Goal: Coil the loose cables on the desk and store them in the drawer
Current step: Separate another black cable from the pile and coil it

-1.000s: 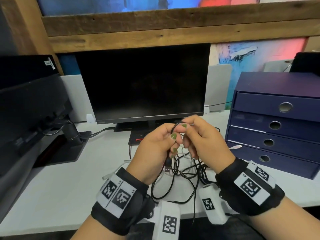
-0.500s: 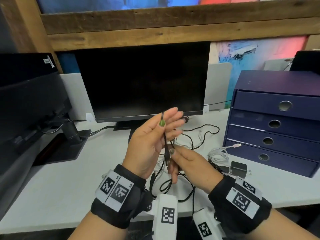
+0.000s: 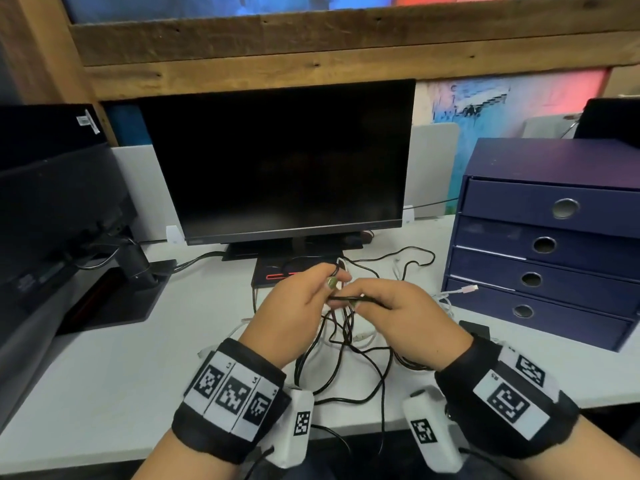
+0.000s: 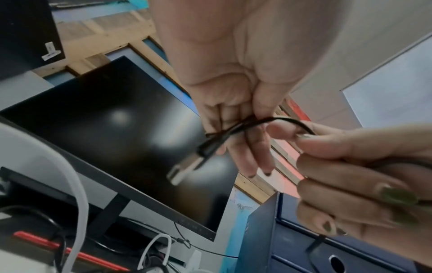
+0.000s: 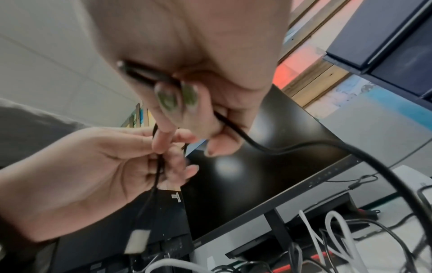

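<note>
Left hand and right hand both pinching black cable, its far end lost among tangle.

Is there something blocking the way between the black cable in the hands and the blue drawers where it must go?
Yes: all four drawers of the blue drawer unit are closed. Otherwise the path from the black cable looks free.

Thin black cable with silver plug; green-painted nails; black wristbands patterned with black-and-white square markers; navy-blue cardboard drawer unit; white worktop; white cords.
</note>
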`<state>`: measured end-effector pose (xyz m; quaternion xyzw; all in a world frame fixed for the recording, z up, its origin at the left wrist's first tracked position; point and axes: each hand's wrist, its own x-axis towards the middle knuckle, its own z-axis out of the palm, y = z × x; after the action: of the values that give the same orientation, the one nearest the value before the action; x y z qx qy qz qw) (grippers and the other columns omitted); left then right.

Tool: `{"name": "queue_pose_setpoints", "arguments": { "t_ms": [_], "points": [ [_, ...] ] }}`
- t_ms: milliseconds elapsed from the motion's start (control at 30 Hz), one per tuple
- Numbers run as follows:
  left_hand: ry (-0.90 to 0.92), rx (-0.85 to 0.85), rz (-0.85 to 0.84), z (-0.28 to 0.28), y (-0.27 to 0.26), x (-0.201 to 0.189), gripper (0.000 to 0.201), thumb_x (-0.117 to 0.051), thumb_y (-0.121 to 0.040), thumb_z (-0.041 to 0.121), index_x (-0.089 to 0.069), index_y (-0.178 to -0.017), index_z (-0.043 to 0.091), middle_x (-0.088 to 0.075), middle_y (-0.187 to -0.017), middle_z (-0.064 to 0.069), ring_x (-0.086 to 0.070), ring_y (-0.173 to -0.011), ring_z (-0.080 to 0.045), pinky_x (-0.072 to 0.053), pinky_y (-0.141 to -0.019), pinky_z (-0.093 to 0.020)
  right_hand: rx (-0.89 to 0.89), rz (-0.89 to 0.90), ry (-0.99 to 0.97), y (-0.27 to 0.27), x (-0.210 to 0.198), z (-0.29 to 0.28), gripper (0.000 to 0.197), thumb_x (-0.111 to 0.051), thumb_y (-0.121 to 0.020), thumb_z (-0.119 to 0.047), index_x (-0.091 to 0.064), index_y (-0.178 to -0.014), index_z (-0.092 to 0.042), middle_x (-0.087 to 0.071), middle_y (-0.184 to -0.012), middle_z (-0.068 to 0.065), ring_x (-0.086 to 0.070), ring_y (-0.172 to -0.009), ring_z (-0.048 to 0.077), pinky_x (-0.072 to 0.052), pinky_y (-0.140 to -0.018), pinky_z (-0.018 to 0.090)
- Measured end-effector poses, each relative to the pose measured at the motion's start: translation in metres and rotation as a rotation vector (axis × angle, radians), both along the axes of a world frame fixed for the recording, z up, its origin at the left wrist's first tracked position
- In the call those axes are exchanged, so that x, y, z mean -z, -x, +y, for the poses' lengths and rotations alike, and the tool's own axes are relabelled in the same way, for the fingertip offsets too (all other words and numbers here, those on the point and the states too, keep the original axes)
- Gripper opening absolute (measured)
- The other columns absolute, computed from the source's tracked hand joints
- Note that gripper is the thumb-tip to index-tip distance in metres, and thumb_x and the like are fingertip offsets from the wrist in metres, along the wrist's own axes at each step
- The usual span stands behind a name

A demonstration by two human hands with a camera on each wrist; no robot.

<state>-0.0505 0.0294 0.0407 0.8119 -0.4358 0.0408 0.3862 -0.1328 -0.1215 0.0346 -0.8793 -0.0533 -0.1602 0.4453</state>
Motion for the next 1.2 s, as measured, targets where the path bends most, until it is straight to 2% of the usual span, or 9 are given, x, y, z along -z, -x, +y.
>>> {"name": "queue_pose_setpoints", "arguments": {
  "t_ms": [100, 233, 367, 467, 667, 767, 867, 1000, 1200],
  "points": [
    [0.035, 0.096, 0.039, 0.003, 0.004, 0.002, 0.024, -0.037, -0.102, 0.020, -0.059, -0.094, 0.020, -0.055, -0.068, 0.010, -0.051, -0.064, -0.004, -0.040, -0.061, -0.021, 0.008, -0.050, -0.163, 0.002, -0.010, -0.005, 0.023, -0.056, -0.088, 0.000, -0.069, -0.096, -0.018, -0.053, -0.049, -0.020, -0.047, -0.044, -0.002, -0.033, -0.050, 0.008],
    [0.017, 0.058, -0.064, 0.010, 0.003, 0.001, 0.027, -0.038, -0.102, 0.026, -0.064, -0.098, 0.026, -0.060, -0.080, 0.019, -0.053, -0.085, 0.006, -0.038, -0.065, -0.012, -0.102, -0.112, -0.412, 0.003, -0.023, -0.018, 0.031, -0.055, -0.080, -0.017, -0.064, -0.109, -0.024, -0.043, -0.060, -0.002, -0.039, -0.055, 0.011, -0.034, -0.054, 0.024],
    [0.017, 0.066, -0.101, 0.021, -0.004, -0.004, 0.034, -0.030, -0.095, 0.045, -0.058, -0.083, 0.030, -0.053, -0.070, 0.001, -0.050, -0.071, -0.010, -0.035, -0.062, -0.018, -0.180, -0.112, -0.235, 0.007, -0.028, -0.026, 0.046, -0.066, -0.083, -0.011, -0.055, -0.123, -0.030, -0.050, -0.079, -0.001, -0.052, -0.075, 0.009, -0.048, -0.075, 0.030],
    [0.069, -0.019, -0.218, 0.027, -0.005, -0.010, 0.037, -0.026, -0.092, 0.049, -0.053, -0.075, 0.029, -0.050, -0.068, 0.005, -0.047, -0.063, -0.010, -0.033, -0.056, -0.017, -0.087, -0.116, -0.119, 0.005, -0.025, -0.026, 0.043, -0.063, -0.087, -0.005, -0.060, -0.118, -0.035, -0.056, -0.078, -0.008, -0.057, -0.079, 0.005, -0.050, -0.084, 0.027],
    [0.373, -0.407, -0.327, 0.032, -0.006, -0.021, 0.030, -0.030, -0.098, 0.026, -0.047, -0.074, 0.021, -0.036, -0.051, 0.007, -0.041, -0.053, -0.006, -0.031, -0.050, -0.015, 0.153, -0.141, -0.110, 0.000, -0.012, -0.030, 0.020, -0.059, -0.092, -0.018, -0.071, -0.093, -0.034, -0.058, -0.060, -0.017, -0.051, -0.056, -0.002, -0.039, -0.058, 0.010],
    [0.404, -0.434, -0.244, 0.027, -0.005, -0.017, 0.033, -0.032, -0.102, 0.023, -0.049, -0.074, 0.019, -0.035, -0.052, 0.008, -0.040, -0.052, -0.008, -0.031, -0.050, -0.018, 0.174, -0.143, -0.074, 0.000, -0.009, -0.026, 0.021, -0.052, -0.095, -0.019, -0.068, -0.092, -0.032, -0.052, -0.057, -0.014, -0.046, -0.054, 0.001, -0.039, -0.058, 0.016],
    [0.394, -0.270, -0.081, 0.025, -0.004, -0.011, 0.034, -0.035, -0.102, 0.025, -0.052, -0.072, 0.021, -0.038, -0.052, 0.009, -0.037, -0.051, -0.006, -0.031, -0.049, -0.018, 0.154, -0.162, -0.128, -0.001, -0.009, -0.020, 0.026, -0.040, -0.100, -0.018, -0.062, -0.090, -0.027, -0.041, -0.055, 0.001, -0.040, -0.054, 0.019, -0.041, -0.060, 0.038],
    [0.264, 0.104, 0.243, 0.021, 0.005, -0.003, 0.036, -0.038, -0.093, 0.045, -0.061, -0.076, 0.023, -0.035, -0.053, 0.011, -0.031, -0.050, -0.009, -0.028, -0.052, -0.024, 0.178, -0.204, -0.294, -0.006, -0.011, -0.008, 0.028, -0.035, -0.102, -0.016, -0.060, -0.090, -0.021, -0.035, -0.053, 0.000, -0.033, -0.051, 0.020, -0.035, -0.053, 0.033],
    [0.377, 0.531, 0.611, 0.008, 0.029, -0.008, 0.025, -0.040, -0.095, 0.021, -0.061, -0.090, 0.010, -0.032, -0.056, 0.004, -0.028, -0.048, -0.008, -0.031, -0.049, -0.016, 0.303, -0.135, -0.067, -0.026, 0.000, -0.001, 0.023, -0.043, -0.098, -0.028, -0.063, -0.087, -0.030, -0.057, -0.064, -0.009, -0.053, -0.062, 0.011, -0.045, -0.063, 0.030]
  ]
}}
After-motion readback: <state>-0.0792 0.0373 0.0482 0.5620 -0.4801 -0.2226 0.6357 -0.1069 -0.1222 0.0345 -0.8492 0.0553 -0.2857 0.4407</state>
